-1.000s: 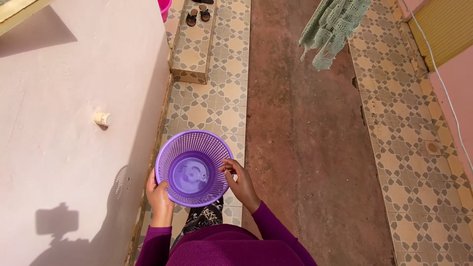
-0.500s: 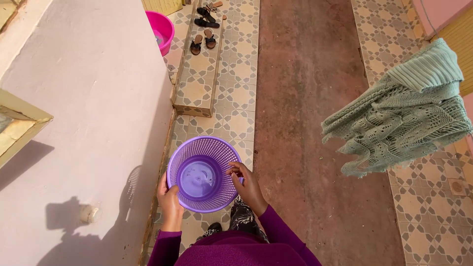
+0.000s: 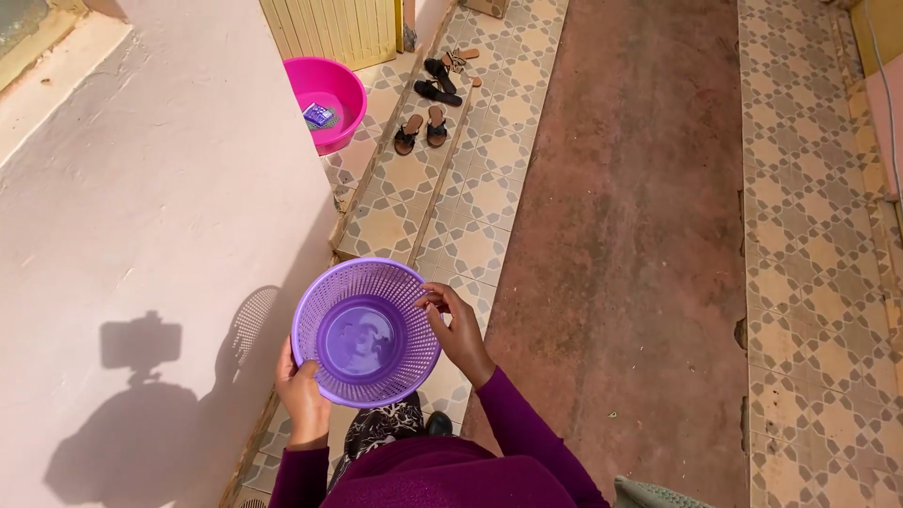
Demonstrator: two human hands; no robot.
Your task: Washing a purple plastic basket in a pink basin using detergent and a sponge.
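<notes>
Between the two hands, near the bottom of the view, a purple mesh basket (image 3: 367, 332) is held mouth-up in front of the person's body, above the tiled floor (image 3: 470, 245). On the basket's near-left rim, the left hand (image 3: 303, 395) is closed around the edge, fingers curled over it and thumb on the outside. On the right rim, the right hand (image 3: 459, 329) pinches the edge with its fingertips, the palm lying outside the basket wall. Both hands touch the basket, which sits squarely between them, slightly closer to the left wall (image 3: 160, 235) than to the reddish strip of ground (image 3: 630, 235) on the right. Nothing can be seen inside the basket; its solid bottom shows through. Its shadow falls on the wall just to its left. Far off, by the wall's end, a pink basin (image 3: 331, 102) stands on the floor, with pairs of sandals (image 3: 428, 103) lying just right of it.
</notes>
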